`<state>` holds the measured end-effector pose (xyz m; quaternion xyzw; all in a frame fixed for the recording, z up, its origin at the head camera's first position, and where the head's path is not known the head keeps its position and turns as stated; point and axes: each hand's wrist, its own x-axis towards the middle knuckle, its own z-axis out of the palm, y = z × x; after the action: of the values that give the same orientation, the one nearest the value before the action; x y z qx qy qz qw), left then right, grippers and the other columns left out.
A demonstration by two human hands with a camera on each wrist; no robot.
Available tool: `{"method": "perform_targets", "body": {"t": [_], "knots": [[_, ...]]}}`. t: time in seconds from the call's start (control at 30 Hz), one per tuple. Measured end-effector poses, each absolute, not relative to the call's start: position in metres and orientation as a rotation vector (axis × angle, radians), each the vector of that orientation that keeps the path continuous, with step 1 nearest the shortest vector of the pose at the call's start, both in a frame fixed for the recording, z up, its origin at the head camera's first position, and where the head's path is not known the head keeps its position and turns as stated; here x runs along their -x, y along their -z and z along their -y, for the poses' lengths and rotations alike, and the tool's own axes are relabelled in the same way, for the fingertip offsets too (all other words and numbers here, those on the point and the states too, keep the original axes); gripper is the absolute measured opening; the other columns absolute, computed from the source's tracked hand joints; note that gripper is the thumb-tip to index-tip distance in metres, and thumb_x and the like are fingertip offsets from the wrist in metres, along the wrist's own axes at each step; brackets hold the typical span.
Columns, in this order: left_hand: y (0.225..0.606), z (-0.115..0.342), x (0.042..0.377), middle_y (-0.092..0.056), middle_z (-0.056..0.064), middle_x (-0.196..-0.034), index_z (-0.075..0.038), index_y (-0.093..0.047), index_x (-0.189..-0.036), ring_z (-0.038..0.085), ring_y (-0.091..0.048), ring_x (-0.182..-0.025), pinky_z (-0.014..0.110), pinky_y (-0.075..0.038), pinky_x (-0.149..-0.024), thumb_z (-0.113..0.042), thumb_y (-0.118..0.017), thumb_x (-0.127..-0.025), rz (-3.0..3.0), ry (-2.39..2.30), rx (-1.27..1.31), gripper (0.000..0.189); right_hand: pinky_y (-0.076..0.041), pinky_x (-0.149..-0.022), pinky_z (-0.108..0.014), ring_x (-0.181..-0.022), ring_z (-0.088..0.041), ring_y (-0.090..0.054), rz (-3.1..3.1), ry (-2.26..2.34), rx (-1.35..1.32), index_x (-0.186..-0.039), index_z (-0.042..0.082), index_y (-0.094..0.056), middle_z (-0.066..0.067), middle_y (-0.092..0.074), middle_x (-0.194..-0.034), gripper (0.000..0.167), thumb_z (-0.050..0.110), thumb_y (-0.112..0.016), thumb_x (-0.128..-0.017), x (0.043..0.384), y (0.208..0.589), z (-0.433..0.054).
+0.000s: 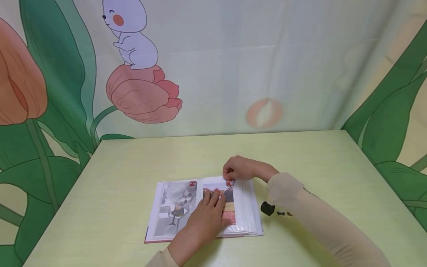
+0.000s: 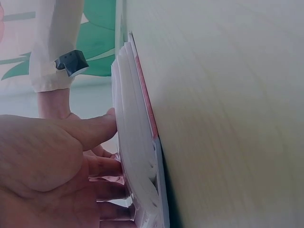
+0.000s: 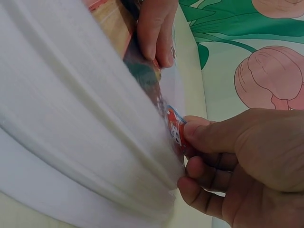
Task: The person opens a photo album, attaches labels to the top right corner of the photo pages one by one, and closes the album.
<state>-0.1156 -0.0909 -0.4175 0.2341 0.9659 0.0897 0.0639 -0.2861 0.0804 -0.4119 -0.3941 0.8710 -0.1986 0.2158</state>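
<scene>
A photo album point(image 1: 255, 222) lies spread on the table, its pages fitted with clear sleeves. On its left page is a greyish photo point(image 1: 166, 226) with a small red cartoon in the upper right corner. The right page carries a colourful photo point(image 1: 229, 217). My left hand point(image 1: 205, 218) rests on that photo with fingers extended, covering part of it. At the page's top edge my right hand point(image 1: 243, 168) pinches the colourful photo's corner, printed with a red and white cartoon point(image 3: 175, 128), between thumb and curled fingers.
The pale yellow table point(image 1: 300, 152) surrounds the album. Behind it hangs a curtain point(image 1: 213, 74) printed with tulips and a white cartoon animal. A small black camera point(image 1: 267, 208) sits at my right wrist, below the beige sleeve point(image 1: 310, 207).
</scene>
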Motion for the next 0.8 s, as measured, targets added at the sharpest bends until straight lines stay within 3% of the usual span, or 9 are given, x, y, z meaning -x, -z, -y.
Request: {"method": "perform_targets", "body": {"t": [0.8], "knots": [[0.418, 0.091, 0.115, -0.041, 0.025, -0.158, 0.005, -0.048, -0.15, 0.048, -0.035, -0.146, 0.053, -0.038, -0.115, -0.042, -0.068, -0.099, -2.911, -0.294, -0.681, 0.072, -0.049, -0.073, -0.024, -0.073, -0.006, -0.054, -2.476, 0.597, 1.147, -0.088, 0.012, -0.072, 0.007, -0.065, -0.08, 0.015, 0.004, -0.066, -0.1, 0.281, 0.421, -0.083]]}}
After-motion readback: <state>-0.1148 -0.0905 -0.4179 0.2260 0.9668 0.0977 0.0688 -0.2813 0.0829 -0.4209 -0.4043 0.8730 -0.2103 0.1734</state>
